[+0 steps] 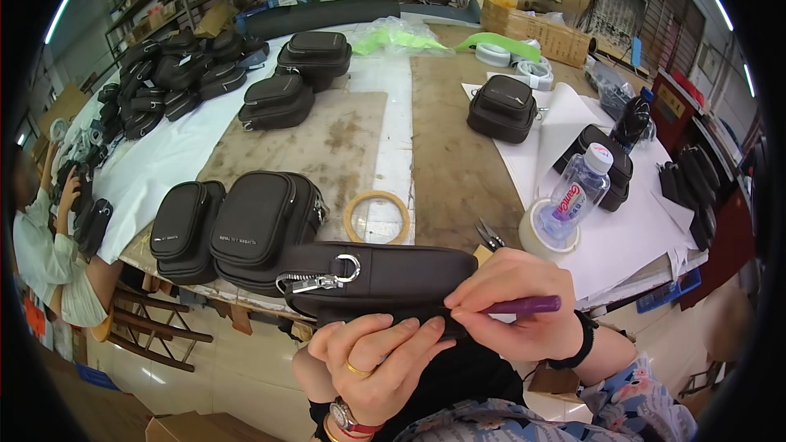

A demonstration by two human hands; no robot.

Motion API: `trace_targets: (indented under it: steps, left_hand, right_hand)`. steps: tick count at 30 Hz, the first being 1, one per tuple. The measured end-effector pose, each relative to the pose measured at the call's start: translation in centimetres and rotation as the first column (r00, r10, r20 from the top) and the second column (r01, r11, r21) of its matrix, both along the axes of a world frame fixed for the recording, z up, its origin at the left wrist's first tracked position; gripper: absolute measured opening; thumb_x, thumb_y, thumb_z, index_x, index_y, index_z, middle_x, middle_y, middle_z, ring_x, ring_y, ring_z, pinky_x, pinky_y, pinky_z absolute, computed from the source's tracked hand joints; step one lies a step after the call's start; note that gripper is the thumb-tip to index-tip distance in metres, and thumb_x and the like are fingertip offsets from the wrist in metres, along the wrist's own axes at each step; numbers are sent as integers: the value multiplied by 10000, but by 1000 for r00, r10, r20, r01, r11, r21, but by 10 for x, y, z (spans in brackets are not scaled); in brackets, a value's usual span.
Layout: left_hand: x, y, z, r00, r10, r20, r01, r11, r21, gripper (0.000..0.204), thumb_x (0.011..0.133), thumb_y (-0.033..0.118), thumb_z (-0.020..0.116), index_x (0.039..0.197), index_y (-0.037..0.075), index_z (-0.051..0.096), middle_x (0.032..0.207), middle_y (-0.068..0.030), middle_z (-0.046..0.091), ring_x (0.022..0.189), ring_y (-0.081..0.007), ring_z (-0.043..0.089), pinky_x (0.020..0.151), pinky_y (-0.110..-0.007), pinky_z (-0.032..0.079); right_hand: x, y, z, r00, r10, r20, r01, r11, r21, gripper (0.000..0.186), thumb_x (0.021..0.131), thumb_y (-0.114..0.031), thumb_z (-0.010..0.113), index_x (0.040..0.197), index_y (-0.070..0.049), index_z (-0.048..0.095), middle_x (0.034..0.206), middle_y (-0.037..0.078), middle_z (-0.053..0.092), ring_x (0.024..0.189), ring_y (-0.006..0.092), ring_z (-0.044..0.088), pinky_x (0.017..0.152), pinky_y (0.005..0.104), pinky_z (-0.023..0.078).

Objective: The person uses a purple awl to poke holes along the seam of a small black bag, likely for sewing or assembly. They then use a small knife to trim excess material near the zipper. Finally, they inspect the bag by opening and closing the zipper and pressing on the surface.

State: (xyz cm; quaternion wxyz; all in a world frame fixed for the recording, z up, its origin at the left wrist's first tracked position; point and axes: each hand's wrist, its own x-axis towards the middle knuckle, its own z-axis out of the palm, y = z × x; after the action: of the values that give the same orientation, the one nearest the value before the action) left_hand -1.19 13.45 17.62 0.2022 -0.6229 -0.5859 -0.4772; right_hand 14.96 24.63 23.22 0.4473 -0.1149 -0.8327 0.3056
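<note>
A dark brown leather bag (381,274) with a silver ring and zipper pull is held on its side at the table's near edge. My left hand (381,364) grips its lower part with curled fingers. My right hand (516,311) pinches a purple pen-like tool (536,305) at the bag's lower right seam; its tip is hidden by the fingers. Two black pouches (176,229) (254,229) lie just left of the held bag. Scissors (491,236) lie behind my right hand.
A yellow tape roll (377,200), a wide tape roll (532,229) holding a plastic bottle (581,192), more black bags (491,106), a bag pile (172,74) and green material (508,42) occupy the table (311,155). A co-worker (37,254) handles bags at far left.
</note>
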Motion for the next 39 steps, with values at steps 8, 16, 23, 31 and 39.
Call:
trace_targets:
  steps: [8,16,23,31,39]
  left_hand:
    - [-1,0,1,1000,-8,-28,8,1000,-10,411,563,350,903,948,248,801,972,107,616,990,-170,551,874,-377,384]
    - [0,0,-1,1000,-3,9,3,1000,-1,395,590,354,912,963,277,805,978,164,638,985,-91,561,886,-327,345]
    - [0,-2,-2,1000,6,7,-6,1000,-8,397,589,359,915,962,279,806,962,161,638,978,-91,563,888,-329,343]
    - [2,-3,2,999,17,-32,-18,999,-28,409,556,365,908,939,273,799,975,117,608,989,-165,544,873,-375,383]
    - [2,-4,-2,1000,7,2,-7,1000,-15,399,585,363,912,962,295,799,981,154,628,985,-107,552,882,-335,352]
  right_hand:
    - [1,-1,-4,995,32,-99,-41,995,-92,155,778,25,781,895,-50,709,889,80,746,770,195,700,679,287,494]
    - [-3,-1,-8,994,4,-114,-18,992,-122,174,755,42,773,881,-55,701,876,66,740,758,192,693,690,287,503]
    - [0,-2,-2,994,39,-100,-51,991,-124,166,784,63,761,899,-30,685,900,92,732,800,180,700,700,275,519]
    - [-3,-1,-14,972,52,-227,-126,938,-324,164,818,83,746,935,-5,670,934,120,723,818,157,689,692,247,536]
    - [1,2,-7,991,81,-110,-105,966,-236,169,814,75,751,930,-16,669,916,111,723,806,154,684,678,249,530]
